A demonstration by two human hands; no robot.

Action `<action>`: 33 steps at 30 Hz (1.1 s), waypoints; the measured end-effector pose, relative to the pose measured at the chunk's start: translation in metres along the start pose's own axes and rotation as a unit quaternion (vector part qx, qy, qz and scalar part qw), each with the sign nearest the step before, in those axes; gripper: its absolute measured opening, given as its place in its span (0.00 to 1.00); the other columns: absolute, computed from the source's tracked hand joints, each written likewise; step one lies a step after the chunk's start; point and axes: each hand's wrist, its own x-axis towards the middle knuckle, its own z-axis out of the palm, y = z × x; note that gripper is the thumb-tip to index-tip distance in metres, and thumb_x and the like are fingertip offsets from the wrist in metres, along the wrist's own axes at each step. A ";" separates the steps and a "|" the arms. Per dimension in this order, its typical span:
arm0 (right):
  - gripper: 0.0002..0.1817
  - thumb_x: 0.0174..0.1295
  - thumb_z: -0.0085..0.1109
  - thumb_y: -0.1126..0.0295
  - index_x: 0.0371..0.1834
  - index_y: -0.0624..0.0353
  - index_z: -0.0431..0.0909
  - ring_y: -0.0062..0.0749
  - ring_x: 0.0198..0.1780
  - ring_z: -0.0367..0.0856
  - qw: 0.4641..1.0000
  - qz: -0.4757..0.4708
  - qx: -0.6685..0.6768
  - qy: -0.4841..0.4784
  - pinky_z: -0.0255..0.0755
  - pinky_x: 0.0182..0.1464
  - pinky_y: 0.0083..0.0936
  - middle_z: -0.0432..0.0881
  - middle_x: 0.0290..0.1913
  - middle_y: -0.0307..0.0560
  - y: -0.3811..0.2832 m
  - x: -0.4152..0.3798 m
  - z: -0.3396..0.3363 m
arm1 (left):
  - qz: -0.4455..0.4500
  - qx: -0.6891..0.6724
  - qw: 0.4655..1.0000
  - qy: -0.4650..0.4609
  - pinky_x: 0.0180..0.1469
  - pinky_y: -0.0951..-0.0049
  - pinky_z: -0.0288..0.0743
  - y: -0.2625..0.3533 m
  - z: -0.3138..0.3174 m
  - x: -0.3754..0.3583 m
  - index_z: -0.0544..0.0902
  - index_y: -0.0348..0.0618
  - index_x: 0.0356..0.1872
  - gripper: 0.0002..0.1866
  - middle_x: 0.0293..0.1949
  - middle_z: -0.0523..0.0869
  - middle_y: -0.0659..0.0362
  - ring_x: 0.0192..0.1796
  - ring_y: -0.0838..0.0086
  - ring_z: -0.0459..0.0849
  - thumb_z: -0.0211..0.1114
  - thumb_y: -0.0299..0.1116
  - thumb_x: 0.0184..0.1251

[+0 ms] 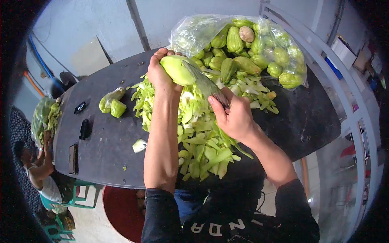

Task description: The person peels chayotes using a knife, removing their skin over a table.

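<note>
My left hand [159,75] grips a pale green chayote [176,69] above the table, its surface smooth and light where the skin is off. The handle of a wide-bladed knife [206,84] is wrapped in the fingers of my right hand [236,118]. Its blade lies against the chayote's right side. Underneath both hands spreads a heap of green peelings [204,148]. Behind it, a clear plastic bag [188,34] lies open, full of whole chayotes [234,39]. A small cut piece [139,146] rests left of my forearm.
Two chayote pieces [117,108] and several dark objects, one a black case [84,128], lie on the dark table [107,156]. A red tub [121,210] stands below its front edge. At far left a person [40,170] handles bagged greens [42,115]. A metal railing [356,117] borders the right.
</note>
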 end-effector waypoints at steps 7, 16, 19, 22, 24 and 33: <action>0.11 0.67 0.58 0.70 0.30 0.63 0.71 0.56 0.19 0.78 0.999 -0.025 -0.028 -0.007 0.69 0.21 0.43 0.74 0.16 0.56 0.004 0.000 0.001 | -0.050 -0.044 0.997 -0.046 0.40 0.65 0.74 0.007 0.013 -0.009 0.73 0.40 0.32 0.04 0.26 0.73 0.56 0.31 0.66 0.73 0.54 0.29 0.63; 0.08 0.67 0.58 0.72 0.33 0.63 0.71 0.56 0.21 0.80 0.998 -0.041 -0.012 0.039 0.70 0.21 0.43 0.75 0.16 0.57 0.006 0.002 0.003 | -0.071 -0.039 0.996 -0.041 0.41 0.63 0.74 -0.011 0.024 -0.020 0.74 0.41 0.33 0.05 0.28 0.74 0.56 0.33 0.65 0.73 0.52 0.30 0.65; 0.08 0.67 0.58 0.71 0.34 0.64 0.72 0.56 0.22 0.80 0.999 -0.025 -0.014 0.020 0.70 0.21 0.42 0.76 0.17 0.57 0.006 0.001 0.001 | -0.045 -0.029 0.998 -0.022 0.41 0.62 0.74 -0.011 0.023 -0.021 0.74 0.41 0.34 0.05 0.28 0.74 0.56 0.33 0.64 0.73 0.52 0.30 0.65; 0.08 0.67 0.57 0.71 0.34 0.64 0.72 0.55 0.21 0.80 1.000 -0.014 -0.017 0.015 0.70 0.21 0.41 0.76 0.17 0.57 0.002 0.001 0.000 | 0.001 0.022 0.999 -0.047 0.41 0.61 0.75 -0.011 0.021 -0.025 0.74 0.41 0.34 0.05 0.28 0.74 0.56 0.33 0.63 0.74 0.51 0.30 0.65; 0.08 0.68 0.57 0.71 0.34 0.64 0.72 0.54 0.21 0.81 1.000 -0.001 -0.016 0.015 0.69 0.21 0.41 0.76 0.17 0.57 0.001 0.001 0.000 | -0.009 0.015 0.999 -0.045 0.41 0.60 0.75 -0.011 0.022 -0.025 0.73 0.41 0.34 0.06 0.28 0.74 0.56 0.34 0.62 0.74 0.50 0.31 0.66; 0.10 0.65 0.59 0.72 0.43 0.68 0.76 0.48 0.20 0.82 0.999 -0.025 -0.022 0.029 0.72 0.22 0.37 0.79 0.19 0.57 0.009 0.001 0.002 | 0.003 0.100 0.994 -0.043 0.40 0.56 0.79 -0.019 0.028 -0.038 0.74 0.39 0.36 0.09 0.29 0.75 0.55 0.34 0.60 0.80 0.48 0.33 0.68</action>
